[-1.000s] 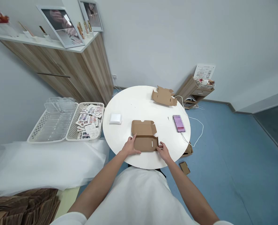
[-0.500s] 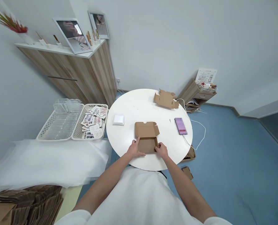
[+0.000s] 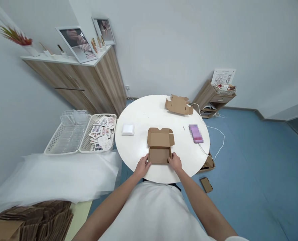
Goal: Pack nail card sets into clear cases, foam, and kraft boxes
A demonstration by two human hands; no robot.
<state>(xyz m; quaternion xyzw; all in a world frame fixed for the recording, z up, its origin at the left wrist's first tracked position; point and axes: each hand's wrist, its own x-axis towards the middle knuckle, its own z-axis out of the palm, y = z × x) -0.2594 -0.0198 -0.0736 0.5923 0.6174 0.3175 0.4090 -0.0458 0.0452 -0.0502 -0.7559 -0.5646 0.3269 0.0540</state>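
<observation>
A small brown cardboard box (image 3: 160, 155) lies open on the round white table (image 3: 144, 115), its lid (image 3: 160, 137) folded back away from me. My left hand (image 3: 142, 166) grips the box's near left corner with curled fingers. My right hand (image 3: 175, 162) pinches the near right corner. Both side walls of the box stand upright.
A flat unfolded cardboard box (image 3: 178, 104), a small white pad (image 3: 128, 129) and a phone (image 3: 195, 133) on a white cable also lie on the table. Two white baskets (image 3: 80, 135) stand to the left, one with printed cards. A stack of flat cardboard (image 3: 30, 222) lies at the lower left.
The box's side flaps have been folded up into walls. Both hands have slid back to the near corners of the box. The camera view has shifted slightly.
</observation>
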